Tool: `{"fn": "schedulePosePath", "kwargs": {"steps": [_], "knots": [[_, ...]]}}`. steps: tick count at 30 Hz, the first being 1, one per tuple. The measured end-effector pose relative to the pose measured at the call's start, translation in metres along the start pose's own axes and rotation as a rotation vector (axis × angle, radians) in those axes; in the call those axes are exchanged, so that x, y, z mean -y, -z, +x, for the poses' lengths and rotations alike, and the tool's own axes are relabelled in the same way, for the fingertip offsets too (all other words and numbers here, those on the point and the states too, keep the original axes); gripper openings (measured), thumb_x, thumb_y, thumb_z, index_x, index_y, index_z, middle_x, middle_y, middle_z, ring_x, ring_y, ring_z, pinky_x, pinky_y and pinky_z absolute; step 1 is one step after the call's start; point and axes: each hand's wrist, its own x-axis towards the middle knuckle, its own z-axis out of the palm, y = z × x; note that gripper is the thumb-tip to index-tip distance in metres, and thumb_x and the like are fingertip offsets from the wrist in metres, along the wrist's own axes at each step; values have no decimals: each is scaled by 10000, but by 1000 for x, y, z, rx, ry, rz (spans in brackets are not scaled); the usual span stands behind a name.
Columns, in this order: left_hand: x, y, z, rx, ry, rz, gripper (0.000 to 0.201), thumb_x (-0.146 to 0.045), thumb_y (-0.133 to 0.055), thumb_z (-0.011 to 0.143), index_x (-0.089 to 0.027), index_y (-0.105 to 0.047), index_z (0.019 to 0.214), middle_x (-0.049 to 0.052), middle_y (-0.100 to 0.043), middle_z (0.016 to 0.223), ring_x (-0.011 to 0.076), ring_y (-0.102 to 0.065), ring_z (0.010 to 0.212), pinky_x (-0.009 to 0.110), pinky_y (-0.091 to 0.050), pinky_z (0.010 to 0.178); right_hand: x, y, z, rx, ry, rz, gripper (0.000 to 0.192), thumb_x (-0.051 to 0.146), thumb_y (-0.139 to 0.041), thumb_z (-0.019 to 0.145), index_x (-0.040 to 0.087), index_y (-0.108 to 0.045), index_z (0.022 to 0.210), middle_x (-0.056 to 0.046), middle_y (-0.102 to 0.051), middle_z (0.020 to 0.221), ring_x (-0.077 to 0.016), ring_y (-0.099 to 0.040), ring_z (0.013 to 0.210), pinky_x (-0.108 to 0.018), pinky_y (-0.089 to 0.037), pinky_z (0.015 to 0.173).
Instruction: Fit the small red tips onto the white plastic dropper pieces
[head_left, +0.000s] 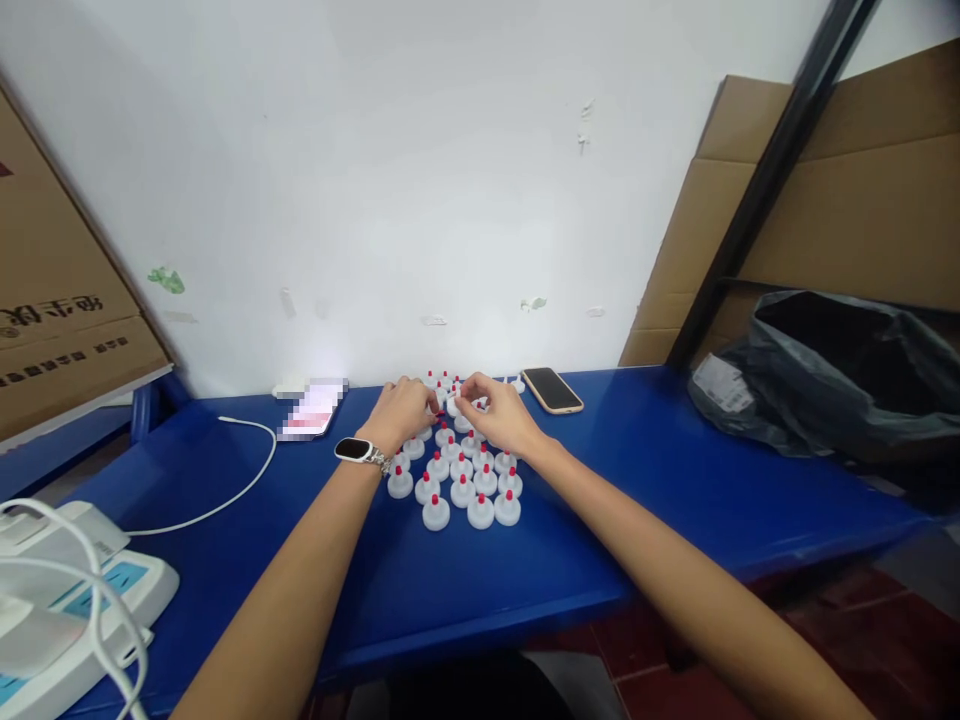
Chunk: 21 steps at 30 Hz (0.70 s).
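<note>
Many white caps with red tips [463,487] stand in neat rows on the blue counter [675,470]. Left of that cluster lies a white cable [247,470]. Above the rows, the left hand [403,410] and right hand [499,408] meet, fingers pinched on one cap [448,402]. Right of the cluster rests a phone [552,389], then a black bag [832,375]. A few unsorted caps sit behind the rows.

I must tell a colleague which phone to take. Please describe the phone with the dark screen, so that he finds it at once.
On the blue table, look at the back edge by the white wall, just right of the caps and the right hand. The phone lies flat there, dark screen up, in a tan case; the other phone, left, is lit.
</note>
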Motion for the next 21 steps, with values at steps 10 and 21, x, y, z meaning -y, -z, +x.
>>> {"fn": "schedulePosePath", "kwargs": {"steps": [10, 21], "knots": [[-11, 1, 0, 26, -29, 55, 102, -215, -647, 790, -191, -746, 783, 134, -630, 985, 317, -525, 1044, 431, -412, 901, -12, -1, -1, -20, -7, 30, 94, 285, -569, 841, 200, -604, 860, -6, -695, 832, -152, -651, 804, -273, -446, 731], [-26, 20, -24, -142, -34, -914, 272, -437, -600, 885, -173, -636, 939, 58, -693, 900, 177, -630, 813, 293, -475, 714, -17, 4, -9, 2, -45, 250, 223, 440, -489, 927, 222, -537, 942, -20, -689, 885, -148, -623, 746, -270, -462, 681]]}}
